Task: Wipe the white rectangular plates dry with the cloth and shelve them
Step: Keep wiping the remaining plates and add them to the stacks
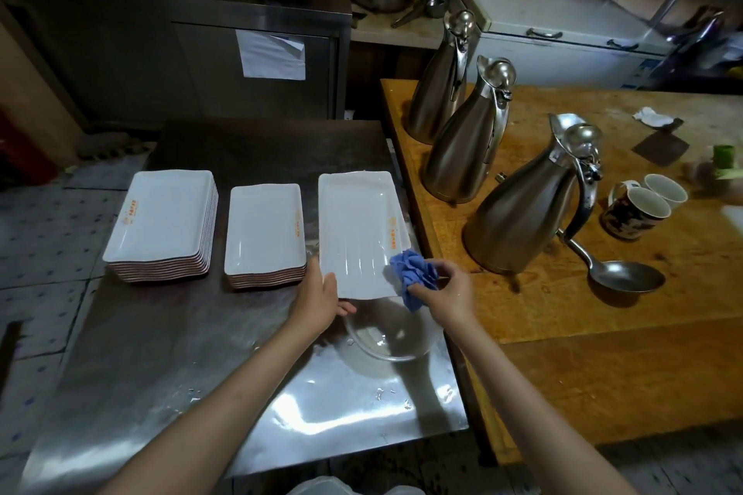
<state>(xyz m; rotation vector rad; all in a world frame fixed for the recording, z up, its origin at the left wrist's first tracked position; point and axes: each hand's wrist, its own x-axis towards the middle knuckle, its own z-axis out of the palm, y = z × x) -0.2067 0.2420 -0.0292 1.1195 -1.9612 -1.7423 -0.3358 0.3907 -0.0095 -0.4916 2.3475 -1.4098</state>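
the left hand (319, 295) grips the near-left corner of a white rectangular plate (358, 229), thumb on top and fingers curled beneath, holding it up near the right edge of the steel worktop (201, 354). the right hand (448, 289) pinches a bunched blue cloth (414, 273) against the plate's near-right corner. two stacks of plates (161, 225) sit toward the worktop's left edge. the risk, as i judge it: the plate looks wet and is held by one corner only, so a firm wipe could twist it loose onto the glass bowl (386, 334) just below.
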